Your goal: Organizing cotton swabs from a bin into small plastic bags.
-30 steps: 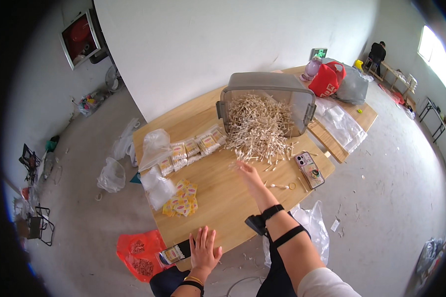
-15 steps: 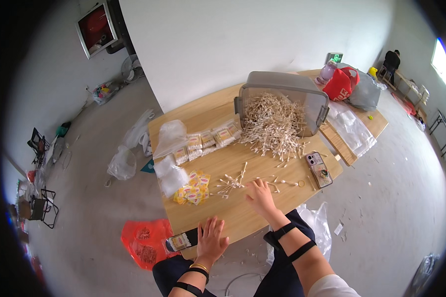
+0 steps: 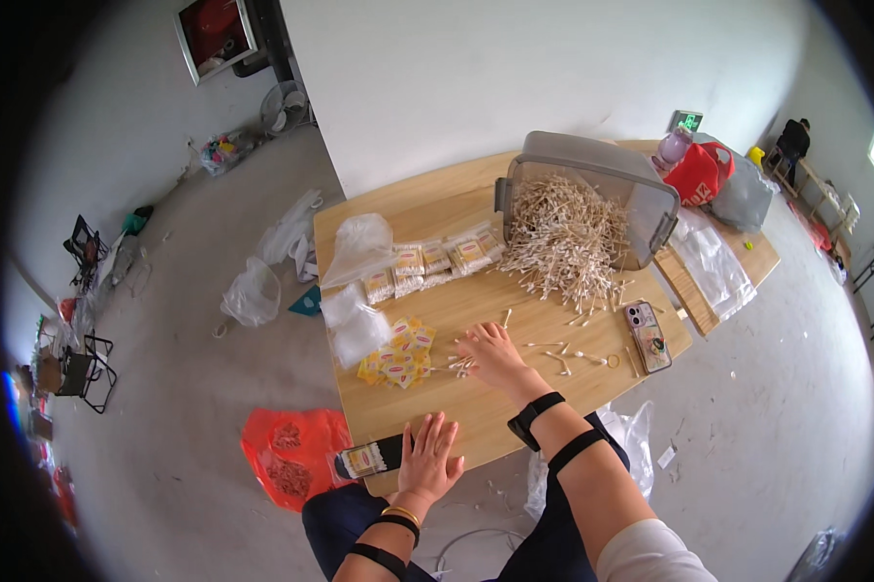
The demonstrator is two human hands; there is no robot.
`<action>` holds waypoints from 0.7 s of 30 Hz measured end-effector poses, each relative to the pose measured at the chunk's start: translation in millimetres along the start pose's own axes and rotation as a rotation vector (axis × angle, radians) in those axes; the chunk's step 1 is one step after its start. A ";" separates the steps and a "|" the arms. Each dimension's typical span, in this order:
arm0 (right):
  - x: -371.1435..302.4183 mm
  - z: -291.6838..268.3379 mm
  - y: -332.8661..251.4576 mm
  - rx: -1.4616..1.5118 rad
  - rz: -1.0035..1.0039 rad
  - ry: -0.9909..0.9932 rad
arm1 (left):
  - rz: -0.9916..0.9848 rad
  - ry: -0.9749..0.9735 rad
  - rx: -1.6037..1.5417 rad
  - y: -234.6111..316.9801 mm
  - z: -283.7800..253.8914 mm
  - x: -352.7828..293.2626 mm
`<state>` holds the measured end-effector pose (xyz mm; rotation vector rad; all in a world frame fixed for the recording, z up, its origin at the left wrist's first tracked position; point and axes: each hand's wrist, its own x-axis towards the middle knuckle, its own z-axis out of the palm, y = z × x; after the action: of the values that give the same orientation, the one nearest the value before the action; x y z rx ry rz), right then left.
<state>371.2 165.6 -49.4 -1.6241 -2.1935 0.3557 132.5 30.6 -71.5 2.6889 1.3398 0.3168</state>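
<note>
My left hand point(image 3: 431, 460) lies flat with its fingers spread near the table's front edge. It rests over the end of a dark strip point(image 3: 389, 451), on which a clear packet with a yellow-and-white label point(image 3: 362, 460) lies. My right hand point(image 3: 495, 357) is bent over the small heap of cotton swabs point(image 3: 459, 366) in the middle of the table, its fingers curled around some of them. The fingertips are partly hidden. Left of that heap is a spread of yellow-and-white cards point(image 3: 399, 356). A few loose swabs point(image 3: 560, 361) lie to the right.
A grey clear bin point(image 3: 592, 155) lies on its side, cotton swabs spilling out. Filled packets point(image 3: 437, 260) and plastic bags point(image 3: 359, 325) are at the left, a phone point(image 3: 647, 337) at the right. A red bag point(image 3: 287, 456) is on the floor. A person sits far right.
My right hand has moved left onto the small heap of swabs, and its fingers have curled there. My left hand stays flat by the packet. The whole view has shifted slightly.
</note>
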 end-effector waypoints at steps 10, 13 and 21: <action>-44.9 17.5 -21.1 0.008 -0.067 0.131 | -0.011 -0.035 0.040 -1.2 1.9 0.5; -56.0 24.6 -35.5 0.041 -0.065 0.099 | -0.013 -0.044 0.035 -1.4 1.6 0.2; -64.9 17.0 -47.6 0.101 0.029 0.167 | -0.002 -0.014 -0.008 -3.7 6.2 -1.7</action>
<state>339.3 89.9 -54.6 -1.5733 -1.9982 0.3218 130.1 31.3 -78.5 2.6783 1.3348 0.3016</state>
